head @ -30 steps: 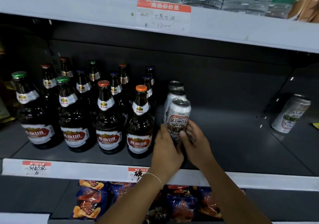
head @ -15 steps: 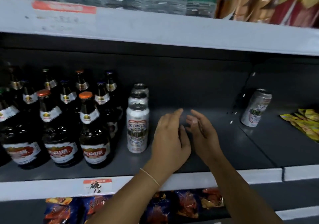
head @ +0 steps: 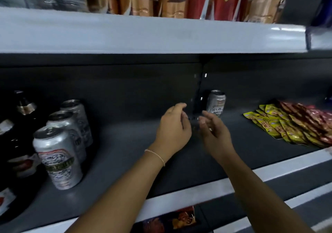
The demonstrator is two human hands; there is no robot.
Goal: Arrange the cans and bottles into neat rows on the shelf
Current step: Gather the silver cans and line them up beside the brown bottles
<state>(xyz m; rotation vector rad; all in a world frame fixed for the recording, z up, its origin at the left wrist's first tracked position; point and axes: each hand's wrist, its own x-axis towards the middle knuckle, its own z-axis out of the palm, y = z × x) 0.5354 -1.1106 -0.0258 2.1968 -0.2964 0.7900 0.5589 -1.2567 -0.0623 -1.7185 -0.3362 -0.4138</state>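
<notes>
The shelf (head: pixel 125 153) ran wide and dark across the view, with a bare stretch of it lying between two groups of goods. At its left end stood the dark bottles (head: pixel 23 134), blurred and partly cut off by the frame edge, and just beside them a row of three cans (head: pixel 61 143) lined up front to back, all upright. Far off to the right, against the back wall near the upright of the shelving, a lone can (head: pixel 216 103) stood apart from that row, with flat snack packets (head: pixel 291 125) heaped further right again.

Both arms reached over the bare stretch toward the lone can. The left hand (head: pixel 173 130) hung with fingers loosely curled and held nothing; the right hand (head: pixel 214 134) was spread, fingers relaxed, and its grip was empty too. Neither touched the can, which stood just beyond the right fingertips.

The step in hand appeared to be fetching that stray can to join the row. It would likely go best if the right hand wrapped the can around its middle, kept it upright, lifted it clear of the shelf and set it touching the rearmost or frontmost can, in line. Reaching in blind risked knocking it against the back wall or into the packets.
</notes>
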